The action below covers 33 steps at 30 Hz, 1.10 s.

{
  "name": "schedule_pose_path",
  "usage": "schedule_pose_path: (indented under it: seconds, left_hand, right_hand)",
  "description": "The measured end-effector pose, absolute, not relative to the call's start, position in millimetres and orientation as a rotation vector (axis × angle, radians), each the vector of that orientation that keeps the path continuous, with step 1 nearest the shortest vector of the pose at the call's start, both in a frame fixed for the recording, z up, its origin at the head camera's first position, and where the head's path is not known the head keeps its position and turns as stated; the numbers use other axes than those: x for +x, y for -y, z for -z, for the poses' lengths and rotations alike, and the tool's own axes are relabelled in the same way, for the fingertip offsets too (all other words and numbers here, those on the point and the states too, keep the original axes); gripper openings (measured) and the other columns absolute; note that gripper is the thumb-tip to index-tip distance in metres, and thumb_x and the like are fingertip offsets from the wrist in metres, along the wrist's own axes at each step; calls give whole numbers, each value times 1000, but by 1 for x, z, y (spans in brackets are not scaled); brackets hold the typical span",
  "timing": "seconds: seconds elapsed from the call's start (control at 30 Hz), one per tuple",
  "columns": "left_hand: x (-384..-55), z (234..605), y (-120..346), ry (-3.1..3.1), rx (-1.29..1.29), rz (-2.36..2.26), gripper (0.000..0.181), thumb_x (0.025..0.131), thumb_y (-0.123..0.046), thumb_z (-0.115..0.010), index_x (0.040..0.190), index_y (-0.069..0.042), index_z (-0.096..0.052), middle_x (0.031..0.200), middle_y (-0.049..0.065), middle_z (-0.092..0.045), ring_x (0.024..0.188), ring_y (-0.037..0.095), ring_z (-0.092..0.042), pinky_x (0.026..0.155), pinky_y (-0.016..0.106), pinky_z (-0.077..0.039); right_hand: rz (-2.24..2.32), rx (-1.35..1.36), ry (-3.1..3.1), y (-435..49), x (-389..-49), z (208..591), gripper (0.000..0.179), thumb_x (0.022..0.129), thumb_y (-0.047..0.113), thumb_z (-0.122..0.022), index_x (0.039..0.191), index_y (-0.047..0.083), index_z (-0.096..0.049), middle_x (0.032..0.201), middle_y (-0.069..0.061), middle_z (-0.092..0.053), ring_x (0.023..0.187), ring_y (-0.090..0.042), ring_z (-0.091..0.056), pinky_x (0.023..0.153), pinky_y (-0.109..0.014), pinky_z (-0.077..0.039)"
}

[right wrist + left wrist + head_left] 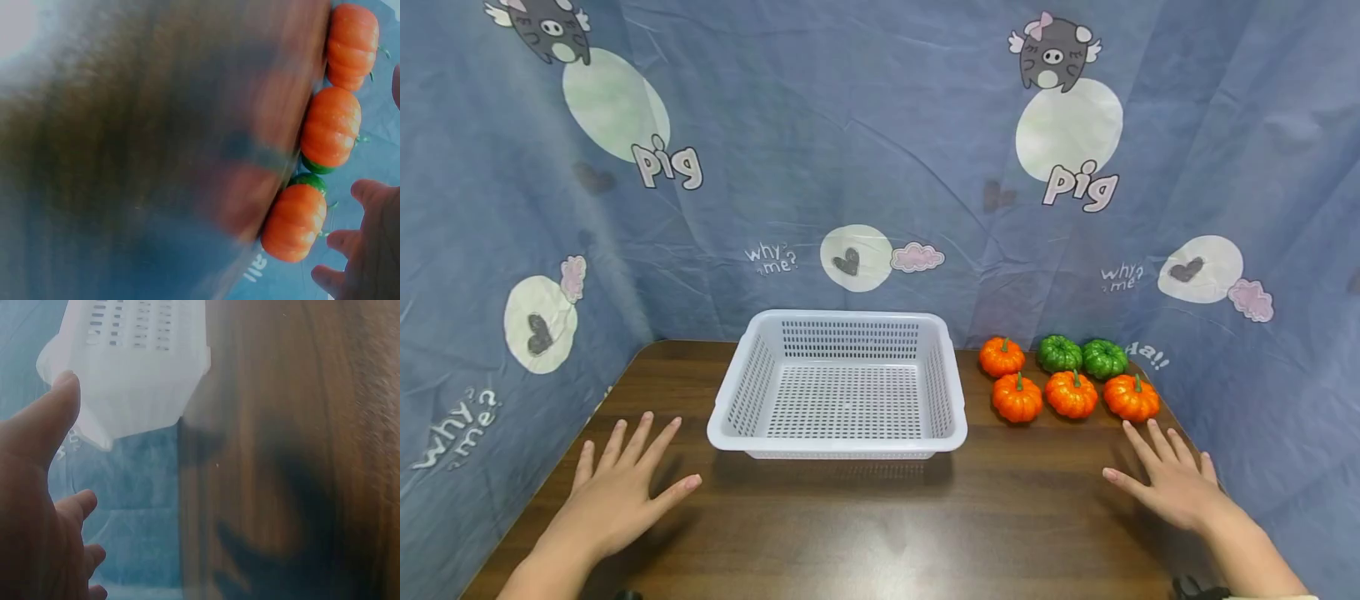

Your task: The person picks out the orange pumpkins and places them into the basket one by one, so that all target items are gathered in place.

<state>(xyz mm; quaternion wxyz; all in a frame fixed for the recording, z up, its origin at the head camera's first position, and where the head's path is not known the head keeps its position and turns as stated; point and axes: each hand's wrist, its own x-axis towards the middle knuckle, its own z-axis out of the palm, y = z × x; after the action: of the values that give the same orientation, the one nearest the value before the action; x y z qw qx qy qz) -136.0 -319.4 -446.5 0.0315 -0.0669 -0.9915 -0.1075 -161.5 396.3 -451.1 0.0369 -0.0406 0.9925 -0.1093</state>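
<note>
My left hand (617, 487) hovers over the table's left side with its fingers spread, holding nothing. To its right stands a white perforated plastic basket (838, 444), with nothing inside. In the left wrist view the thumb reaches toward the end of that basket (137, 381) without a clear touch. My right hand (1176, 483), fingers also spread and holding nothing, is just below the nearest orange mini pumpkin (1131, 397). Several orange pumpkins (1017, 397) and two green pumpkins (1103, 359) sit grouped right of the basket. From the right wrist, three orange pumpkins (331, 127) partly hide the green ones.
The brown wooden table (880, 525) has its back edge against a blue printed cloth (880, 200), which also hangs along both sides. At the bottom right, a dark strap-like object (1198, 588) shows by the right wrist.
</note>
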Motion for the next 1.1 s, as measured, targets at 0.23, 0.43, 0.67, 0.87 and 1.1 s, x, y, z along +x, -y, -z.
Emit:
schedule_pose_path:
  seconds: [0.23,0.43,0.67,0.87,1.1]
  left_hand:
    - [-140,439,312,3055,-215,339,90,95,-66,-48,162,-16,-14,163,29,-3,144,57,6,104,68,23]
    - [-142,436,309,3016,-284,390,87,97,-62,-50,162,-18,-12,163,29,-5,145,56,1,107,69,18]
    - [-149,434,300,2960,-342,476,84,98,-57,-53,162,-18,-15,163,29,-8,147,52,1,109,68,15]
    - [-157,432,290,2918,-375,499,84,97,-54,-57,161,-19,-18,162,28,-13,147,52,-8,112,70,6]
    - [-167,434,284,2859,-417,576,81,96,-51,-60,160,-17,-23,161,28,-18,143,55,-19,112,71,-6]
  right_hand:
    - [343,-115,-3051,-397,-173,445,91,97,62,-48,161,9,-12,158,-37,-7,139,-61,-8,97,-83,-3]
    - [356,-106,-3047,-401,-186,445,91,97,63,-47,160,5,-12,157,-38,-6,139,-62,-7,98,-82,-4]
    - [368,-90,-3054,-408,-197,445,93,97,64,-45,159,3,-13,157,-39,-3,136,-64,-6,98,-82,-5]
    - [394,-62,-3067,-412,-201,446,91,98,65,-43,158,3,-13,154,-42,-5,134,-66,-8,97,-82,-7]
    - [418,-45,-3091,-415,-208,445,90,98,64,-43,158,4,-15,152,-44,-9,133,-66,-12,97,-82,-11]
